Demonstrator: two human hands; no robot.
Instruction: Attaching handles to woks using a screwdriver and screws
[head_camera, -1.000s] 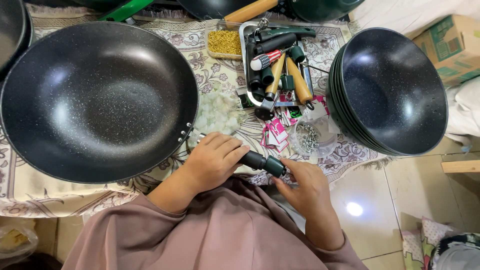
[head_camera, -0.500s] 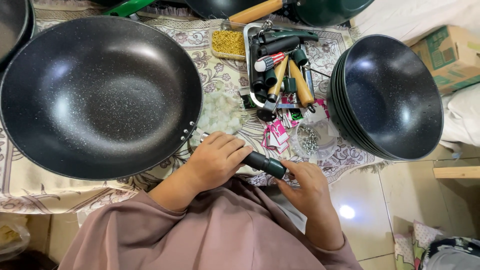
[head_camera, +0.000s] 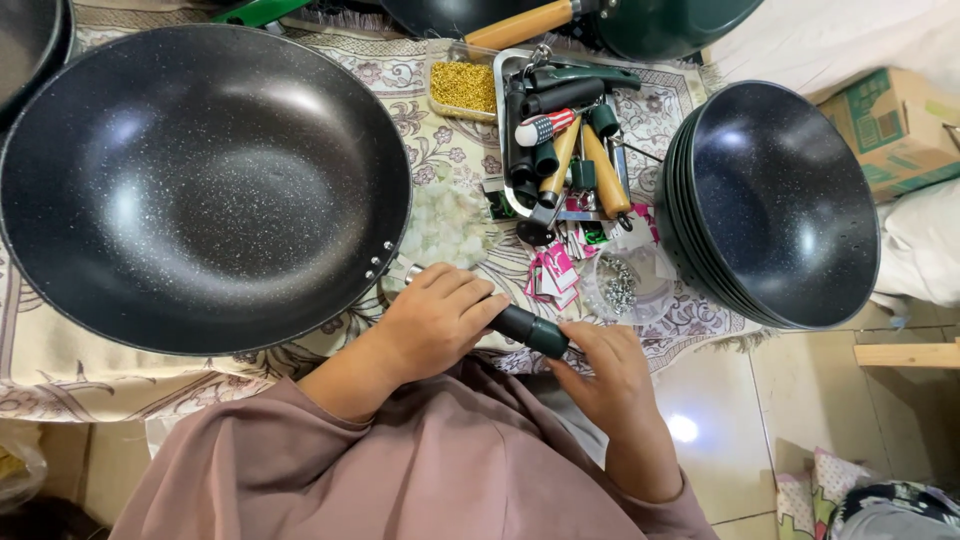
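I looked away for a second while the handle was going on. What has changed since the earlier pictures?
Very little. The left hand keeps its grip on the black handle at the big wok, and the right hand stays at the handle's end; its fingers may have shifted slightly. The stacked woks, tool tray and clear bowl of screws have not moved.
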